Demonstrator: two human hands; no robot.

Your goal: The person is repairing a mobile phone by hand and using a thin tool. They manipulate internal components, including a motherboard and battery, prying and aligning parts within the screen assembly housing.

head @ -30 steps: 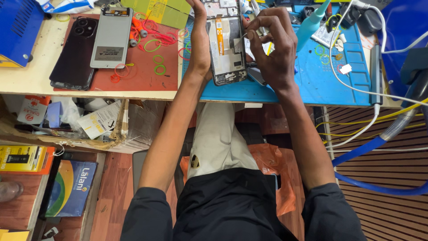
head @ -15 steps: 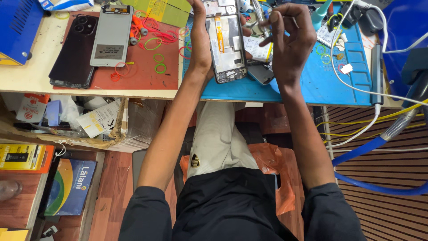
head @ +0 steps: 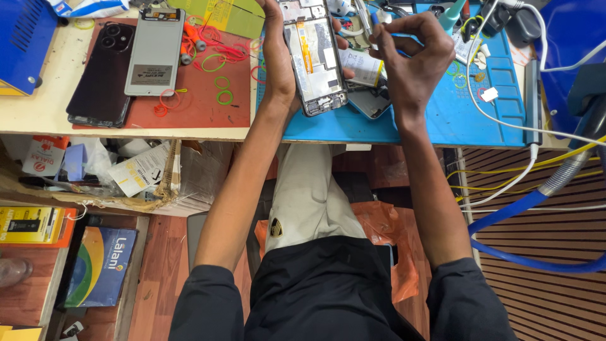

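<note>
— Where does the job stand?

— Mid-teardown, by my read. The opened phone (head: pixel 314 60) lies back-off on the blue mat (head: pixel 454 120), its board and flex showing. My left hand (head: pixel 278 63) lies along its left edge, fingers curled round the top, steadying the frame. My right hand (head: pixel 410 53) is raised just right of the phone, off the mat, thumb and fingertips pinched together; whether a screw or bit of a part sits in that pinch I cannot tell, it is too small.

— What does the next move call for?

— Likely a fine, light touch at the board, with the left hand holding the frame flat.

— Anything different from a second ago?

— Yes. A second ago the right hand was down over the phone's upper right corner, working at it; half a second ago it had lifted. Now it is clear of the phone, fingers closed. The left hand and the phone keep their place. The dark phone (head: pixel 101 72) and the grey back panel (head: pixel 154 50) on the red mat (head: pixel 202 110) have not moved.
</note>
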